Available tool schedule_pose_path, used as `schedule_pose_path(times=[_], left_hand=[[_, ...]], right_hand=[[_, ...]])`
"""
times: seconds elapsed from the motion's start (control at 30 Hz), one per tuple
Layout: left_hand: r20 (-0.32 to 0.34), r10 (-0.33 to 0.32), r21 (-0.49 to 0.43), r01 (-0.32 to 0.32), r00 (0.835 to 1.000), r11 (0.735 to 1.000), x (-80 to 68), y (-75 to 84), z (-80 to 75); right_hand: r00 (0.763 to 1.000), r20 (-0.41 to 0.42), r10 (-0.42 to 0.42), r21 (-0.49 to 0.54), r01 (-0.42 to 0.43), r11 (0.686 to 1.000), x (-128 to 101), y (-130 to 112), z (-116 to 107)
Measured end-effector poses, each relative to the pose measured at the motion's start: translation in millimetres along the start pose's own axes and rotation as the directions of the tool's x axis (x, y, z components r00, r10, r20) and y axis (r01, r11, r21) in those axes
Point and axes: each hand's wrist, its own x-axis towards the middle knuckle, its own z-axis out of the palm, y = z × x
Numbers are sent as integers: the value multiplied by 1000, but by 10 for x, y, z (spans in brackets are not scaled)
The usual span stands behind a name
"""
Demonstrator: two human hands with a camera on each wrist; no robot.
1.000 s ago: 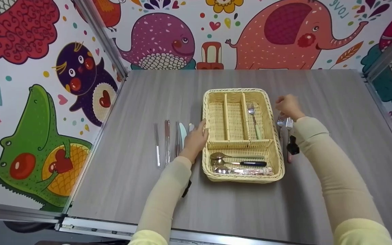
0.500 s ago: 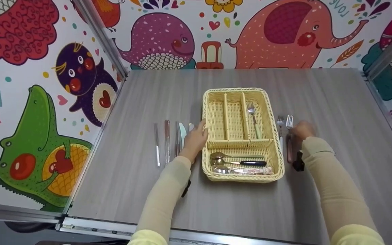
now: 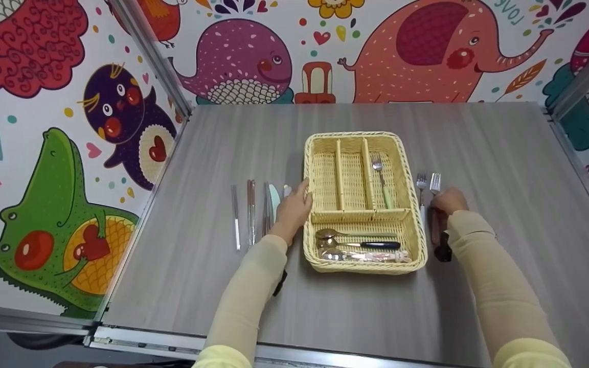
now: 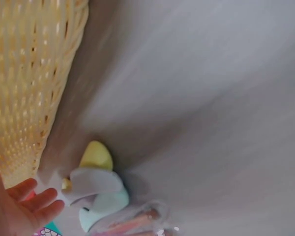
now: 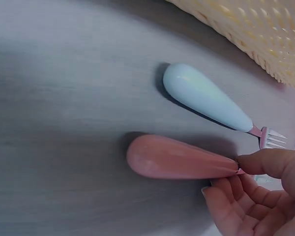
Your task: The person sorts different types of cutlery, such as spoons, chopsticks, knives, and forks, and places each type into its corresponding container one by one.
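Note:
My right hand (image 3: 450, 201) pinches the neck of a pink-handled fork (image 5: 182, 157) between thumb and fingers; the fork lies on the table right of the wicker basket (image 3: 366, 268). Beside it, closer to the basket, lies a fork with a pale blue-white handle (image 5: 206, 98). My left hand (image 3: 294, 207) touches the basket's left rim, its fingers loosely extended in the left wrist view. One green-handled fork (image 3: 384, 184) lies in the right-hand upper compartment. Several spoons (image 3: 358, 245) lie across the wide front compartment.
Left of the basket, several slim utensils (image 3: 251, 214) lie in a row, including a mint-bladed knife (image 3: 274, 197) partly behind my left hand. Rounded yellow, grey and mint ends (image 4: 101, 182) show beside the basket. Printed wall panels (image 3: 243, 61) border the table.
My right hand has come back from beyond the forks, passed to their right, then moved in onto the pink-handled fork. The left hand and basket have stayed put.

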Motion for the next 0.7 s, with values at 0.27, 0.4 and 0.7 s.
schedule_pose_path(times=[0.27, 0.4, 0.7], left_hand=[[-5, 4, 4, -4, 1000, 1000, -7, -10, 0], [-10, 2, 3, -2, 1000, 1000, -5, -11, 4], [-3, 6, -6, -6, 1000, 1000, -6, -7, 9]], right_hand=[[1000, 13, -21, 20, 20, 1000, -3, 19, -30], [1000, 28, 10, 56, -12, 998, 29, 19, -63], [992, -120, -41, 123, 55, 991, 66, -120, -166]])
